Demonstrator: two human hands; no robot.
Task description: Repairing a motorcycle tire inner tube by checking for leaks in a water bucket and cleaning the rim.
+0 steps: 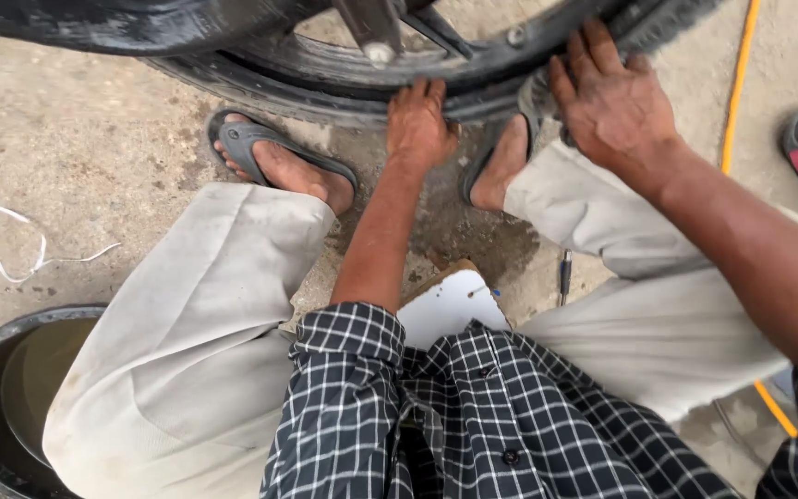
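A black motorcycle tyre [325, 88] on its dark wheel rim [473, 55] lies across the top of the view, on the concrete floor [94, 139] in front of the seated person. The left hand [417, 125] presses against the tyre's lower edge, fingers curled onto the rubber. The right hand [611, 97] lies spread open on the tyre further right. Both feet in grey flip-flops [251, 148] rest just below the wheel. A black basin of water [11, 397] sits at lower left; a yellow hose [741, 83] runs down the right.
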